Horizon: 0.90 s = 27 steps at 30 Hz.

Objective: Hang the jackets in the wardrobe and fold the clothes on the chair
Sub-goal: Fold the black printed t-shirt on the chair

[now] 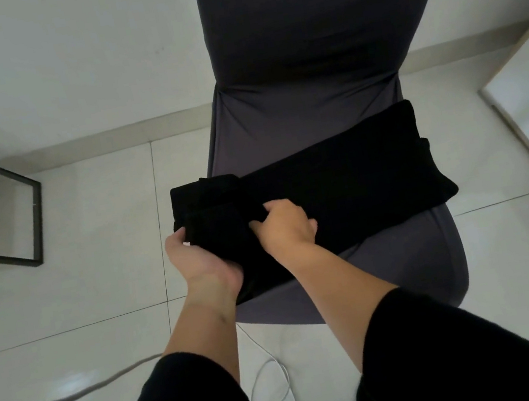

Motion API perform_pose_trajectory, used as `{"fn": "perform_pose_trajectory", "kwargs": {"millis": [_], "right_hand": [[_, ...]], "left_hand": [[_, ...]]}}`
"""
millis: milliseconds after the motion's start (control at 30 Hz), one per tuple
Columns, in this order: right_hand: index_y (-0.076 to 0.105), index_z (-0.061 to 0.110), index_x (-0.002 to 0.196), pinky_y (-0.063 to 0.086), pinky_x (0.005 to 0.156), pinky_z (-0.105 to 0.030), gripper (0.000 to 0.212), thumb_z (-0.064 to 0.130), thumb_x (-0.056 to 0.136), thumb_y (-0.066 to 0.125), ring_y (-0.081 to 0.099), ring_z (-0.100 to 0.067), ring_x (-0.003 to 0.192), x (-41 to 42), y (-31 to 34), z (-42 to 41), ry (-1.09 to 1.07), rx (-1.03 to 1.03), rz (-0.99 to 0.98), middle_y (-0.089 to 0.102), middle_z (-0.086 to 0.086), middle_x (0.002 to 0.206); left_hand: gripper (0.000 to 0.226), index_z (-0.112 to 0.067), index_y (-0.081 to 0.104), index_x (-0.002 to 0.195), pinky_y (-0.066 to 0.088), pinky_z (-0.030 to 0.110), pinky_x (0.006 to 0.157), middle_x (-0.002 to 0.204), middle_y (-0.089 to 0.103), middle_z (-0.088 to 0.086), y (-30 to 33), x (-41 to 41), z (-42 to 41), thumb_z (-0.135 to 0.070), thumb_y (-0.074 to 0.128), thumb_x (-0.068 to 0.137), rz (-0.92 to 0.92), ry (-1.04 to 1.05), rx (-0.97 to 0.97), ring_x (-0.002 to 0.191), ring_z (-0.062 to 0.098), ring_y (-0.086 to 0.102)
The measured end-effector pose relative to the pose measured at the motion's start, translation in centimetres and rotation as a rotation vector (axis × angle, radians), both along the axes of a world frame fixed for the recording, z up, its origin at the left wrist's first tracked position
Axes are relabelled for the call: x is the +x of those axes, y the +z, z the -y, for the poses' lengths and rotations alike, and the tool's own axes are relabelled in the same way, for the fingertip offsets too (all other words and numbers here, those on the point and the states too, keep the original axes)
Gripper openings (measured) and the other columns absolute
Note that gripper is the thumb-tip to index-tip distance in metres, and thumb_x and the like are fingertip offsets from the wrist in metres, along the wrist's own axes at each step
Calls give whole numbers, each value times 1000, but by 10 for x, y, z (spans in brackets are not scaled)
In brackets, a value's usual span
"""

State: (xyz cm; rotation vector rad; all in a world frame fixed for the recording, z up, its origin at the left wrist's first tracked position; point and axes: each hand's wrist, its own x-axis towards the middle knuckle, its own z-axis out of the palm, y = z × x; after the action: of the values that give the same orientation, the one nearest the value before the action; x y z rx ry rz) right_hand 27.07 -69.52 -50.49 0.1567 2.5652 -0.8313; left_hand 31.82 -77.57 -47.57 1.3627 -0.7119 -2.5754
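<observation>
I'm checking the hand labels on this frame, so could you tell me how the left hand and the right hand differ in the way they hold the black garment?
The left hand grips the black garment at its left end, off the chair seat; the right hand pinches fabric on top, over the seat. The left palm faces up; the right shows its back. Both hold the same garment.
</observation>
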Motion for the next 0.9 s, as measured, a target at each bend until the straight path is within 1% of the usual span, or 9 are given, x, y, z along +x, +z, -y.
{"fn": "perform_pose_trajectory", "kwargs": {"millis": [67, 167, 233, 300, 433, 567, 633, 800, 900], "right_hand": [[66, 20, 85, 38, 75, -33, 32, 42, 96, 45, 57, -20, 86, -3, 4, -3, -36, -7, -69, 65, -2, 85], [61, 15, 76, 45, 58, -27, 37, 41, 97, 45, 57, -18, 69, -13, 21, -9, -302, -484, 138, 60, -3, 77], [70, 18, 94, 53, 73, -32, 38, 42, 98, 42, 63, -20, 87, -16, 32, -14, -404, -848, 385, 67, -5, 96], [70, 19, 108, 48, 96, -39, 46, 47, 99, 36, 62, -24, 107, -15, 31, -22, -441, -1092, 497, 67, -8, 112], [63, 18, 124, 36, 109, -38, 56, 59, 89, 47, 55, -21, 120, -3, 28, -40, -598, -1442, 642, 64, -7, 123], [64, 16, 109, 42, 92, -33, 56, 61, 92, 35, 57, -19, 108, -13, 41, -67, -579, -1579, 624, 65, -5, 111], [63, 15, 106, 42, 91, -35, 58, 61, 94, 30, 59, -20, 101, -26, 48, -86, -569, -1627, 575, 66, -7, 105], [71, 13, 93, 43, 89, -38, 69, 66, 92, 27, 61, -24, 97, -53, 66, -146, -622, -1646, 450, 73, -11, 93], [66, 15, 113, 47, 89, -39, 78, 75, 86, 23, 64, -26, 101, -74, 71, -191, -604, -1573, 399, 70, -12, 108]], "left_hand": [[42, -15, 69, 101, 52, 36, 81, 101, 70, 11, 1, -2, -1, -42, 42, 85, 0, -29, -44, 99, 30, 64], [46, -14, 69, 108, 50, 35, 83, 105, 69, 9, 1, -7, -5, -43, 40, 85, -19, -162, -211, 101, 28, 63], [46, -13, 67, 107, 50, 34, 80, 100, 69, 9, 4, -13, -14, -44, 39, 89, -41, -280, -340, 98, 27, 63], [52, -14, 65, 117, 47, 39, 95, 113, 67, 10, 3, -20, -25, -52, 42, 90, -102, -386, -451, 110, 26, 61], [75, -56, 35, 136, 12, 44, 119, 154, 28, -13, -11, -29, -57, -89, 24, 70, -120, -644, -838, 144, 8, 19], [53, -44, 14, 148, -15, 42, 116, 160, 0, -11, 2, -37, -96, -52, 3, 98, 5, -625, -1294, 145, 6, -10], [59, -41, 12, 149, -18, 42, 113, 160, -5, -11, 9, -46, -117, -56, -1, 93, -15, -612, -1404, 145, 8, -15], [61, -40, 12, 150, -20, 44, 113, 159, -9, -13, 25, -76, -169, -54, 2, 91, -194, -723, -1371, 144, 8, -20], [56, -38, 5, 151, -18, 40, 114, 159, -8, -16, 30, -90, -203, -47, 5, 96, -322, -825, -1354, 143, 5, -20]]}}
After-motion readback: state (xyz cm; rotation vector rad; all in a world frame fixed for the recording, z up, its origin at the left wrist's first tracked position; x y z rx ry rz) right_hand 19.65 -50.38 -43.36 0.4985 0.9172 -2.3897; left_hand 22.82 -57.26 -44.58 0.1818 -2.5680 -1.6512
